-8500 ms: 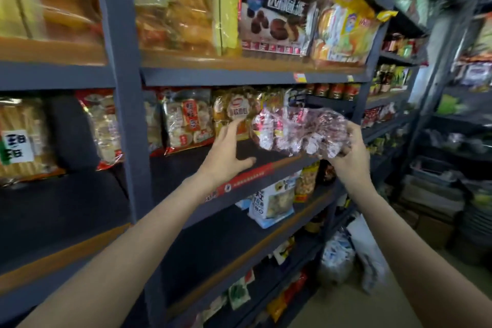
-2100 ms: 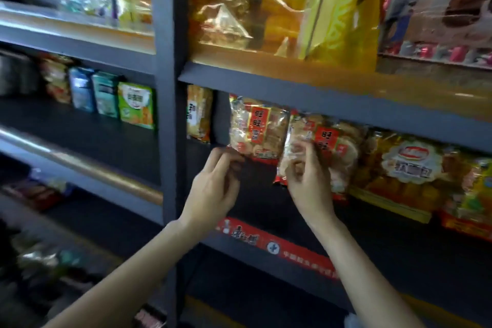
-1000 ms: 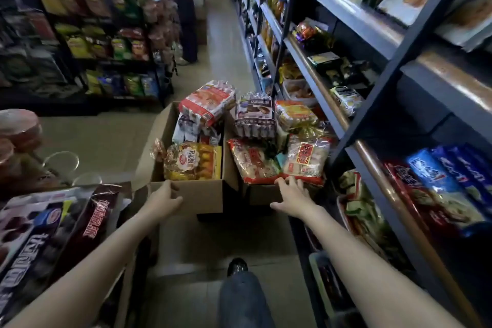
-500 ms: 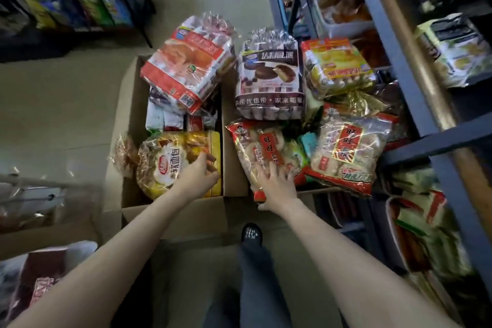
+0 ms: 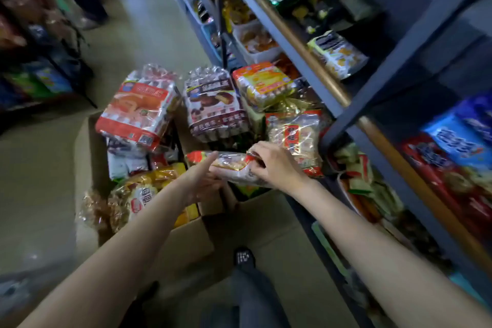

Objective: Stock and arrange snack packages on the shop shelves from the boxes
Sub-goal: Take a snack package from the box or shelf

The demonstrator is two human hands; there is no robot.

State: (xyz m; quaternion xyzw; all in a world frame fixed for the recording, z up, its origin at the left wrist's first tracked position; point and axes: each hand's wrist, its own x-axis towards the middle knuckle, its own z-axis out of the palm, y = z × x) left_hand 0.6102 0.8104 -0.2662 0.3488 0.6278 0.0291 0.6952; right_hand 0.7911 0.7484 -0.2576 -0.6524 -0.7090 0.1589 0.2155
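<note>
Two cardboard boxes (image 5: 87, 146) full of snack packages stand on the floor beside the grey shelves (image 5: 343, 112). My right hand (image 5: 274, 165) grips a clear, red-edged rice cracker bag (image 5: 231, 165), lifted on its edge above the right box. My left hand (image 5: 201, 181) touches the bag's near side with its fingers straight. Around it lie a red bread pack (image 5: 138, 112), a brown chocolate pie pack (image 5: 215, 109), a yellow cake pack (image 5: 263, 85), another rice cracker bag (image 5: 298, 136) and a golden bread bag (image 5: 138, 200).
The shelf unit on the right holds blue and red packets (image 5: 452, 149) and other snacks on low levels. My dark shoe (image 5: 243, 258) stands on the floor just before the boxes. Another rack of goods (image 5: 34, 72) lines the aisle's left side.
My right hand has picked the rice cracker bag up out of the right box and tipped it on edge. My left hand left the golden bread bag and came across to the lifted bag.
</note>
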